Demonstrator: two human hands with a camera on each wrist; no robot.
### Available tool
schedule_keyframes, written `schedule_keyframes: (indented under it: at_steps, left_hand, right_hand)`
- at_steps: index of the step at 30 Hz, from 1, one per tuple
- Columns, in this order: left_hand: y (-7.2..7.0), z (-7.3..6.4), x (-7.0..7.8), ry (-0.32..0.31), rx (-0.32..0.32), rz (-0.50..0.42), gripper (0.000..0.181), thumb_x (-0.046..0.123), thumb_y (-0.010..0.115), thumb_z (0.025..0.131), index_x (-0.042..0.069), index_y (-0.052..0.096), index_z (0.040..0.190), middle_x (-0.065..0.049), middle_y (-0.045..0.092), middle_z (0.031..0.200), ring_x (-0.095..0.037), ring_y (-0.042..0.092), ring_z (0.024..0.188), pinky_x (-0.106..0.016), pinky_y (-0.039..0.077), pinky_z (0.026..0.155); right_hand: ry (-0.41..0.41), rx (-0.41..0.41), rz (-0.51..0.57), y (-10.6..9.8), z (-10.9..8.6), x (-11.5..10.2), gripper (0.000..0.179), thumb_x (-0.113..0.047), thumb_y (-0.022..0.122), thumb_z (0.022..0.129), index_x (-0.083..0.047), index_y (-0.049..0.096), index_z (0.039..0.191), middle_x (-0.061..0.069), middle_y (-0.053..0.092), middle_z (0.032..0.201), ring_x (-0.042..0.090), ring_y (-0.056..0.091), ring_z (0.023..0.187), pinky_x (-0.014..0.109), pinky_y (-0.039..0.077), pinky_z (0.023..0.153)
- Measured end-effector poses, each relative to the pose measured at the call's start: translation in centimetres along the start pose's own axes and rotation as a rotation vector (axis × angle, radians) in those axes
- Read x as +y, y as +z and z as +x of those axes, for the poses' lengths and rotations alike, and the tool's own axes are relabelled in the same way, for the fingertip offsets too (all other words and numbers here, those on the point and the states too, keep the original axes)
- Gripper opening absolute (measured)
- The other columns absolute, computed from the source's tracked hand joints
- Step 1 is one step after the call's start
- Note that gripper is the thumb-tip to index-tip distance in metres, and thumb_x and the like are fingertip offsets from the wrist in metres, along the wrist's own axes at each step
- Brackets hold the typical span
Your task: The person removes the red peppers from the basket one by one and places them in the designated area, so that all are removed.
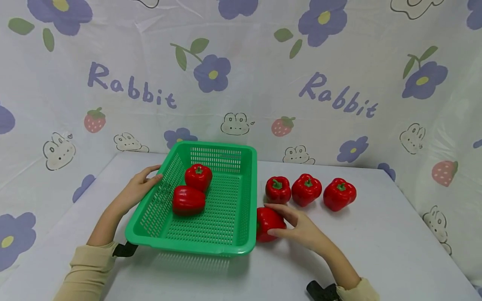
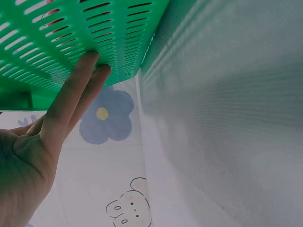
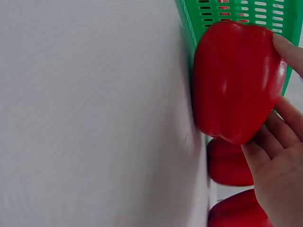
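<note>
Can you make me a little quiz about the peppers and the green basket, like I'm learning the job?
1. How many red peppers are inside the green basket?
2. True or false: the left hand touches the basket's side.
3. Where is the pepper held by the right hand?
A) inside the basket
B) outside, beside the basket
C) behind the basket

Key: 1: two. 2: true. 3: B.

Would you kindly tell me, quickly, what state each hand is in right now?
Left hand: open, resting against the side of the green basket.
Right hand: closed, holding a red bell pepper.
</note>
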State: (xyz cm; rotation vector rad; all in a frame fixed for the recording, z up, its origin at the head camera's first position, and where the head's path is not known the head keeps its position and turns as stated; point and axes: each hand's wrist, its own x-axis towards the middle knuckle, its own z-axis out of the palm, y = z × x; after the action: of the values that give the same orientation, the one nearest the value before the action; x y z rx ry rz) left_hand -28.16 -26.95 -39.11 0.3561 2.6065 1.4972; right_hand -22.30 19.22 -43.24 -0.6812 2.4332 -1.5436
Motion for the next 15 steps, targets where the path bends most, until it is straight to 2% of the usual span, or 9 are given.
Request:
schedule_keyframes:
  at_steps: [6, 11, 15]
  left_hand:
    - [0.1, 0.0, -0.1, -0.005, 0.004, 0.005, 0.065, 0.039, 0.043, 0.105, 0.006, 0.02, 0.155, -0.033, 0.062, 0.117, -0.01, 0.07, 0.08, -0.029, 0.058, 0.07]
    - [0.0, 0.1, -0.2, -0.002, 0.001, 0.003, 0.065, 0.039, 0.042, 0.105, 0.006, 0.02, 0.156, -0.033, 0.061, 0.119, -0.009, 0.07, 0.081, -0.029, 0.058, 0.071]
    - [-0.1, 0.1, -0.2, -0.003, -0.001, 0.003, 0.065, 0.04, 0.042, 0.105, 0.007, 0.02, 0.156, -0.034, 0.061, 0.119, -0.011, 0.07, 0.082, -0.029, 0.058, 0.071]
  right_hand:
    - [0.078, 0.052, 0.113, -0.6, -0.7, 0.7, 0.058, -0.024, 0.072, 0.089, -0.024, 0.048, 0.142, 0.001, 0.049, 0.148, 0.03, 0.036, 0.145, 0.047, 0.036, 0.113]
    - [0.165, 0.09, 0.132, -1.4, -1.6, 0.9, 0.06, -0.028, 0.072, 0.088, -0.023, 0.047, 0.143, 0.004, 0.048, 0.148, 0.032, 0.039, 0.143, 0.041, 0.043, 0.109]
    - [0.218, 0.086, 0.159, -2.1, -1.9, 1.1, 0.062, -0.029, 0.07, 0.09, -0.019, 0.044, 0.145, 0.008, 0.046, 0.15, 0.034, 0.04, 0.142, 0.039, 0.047, 0.105]
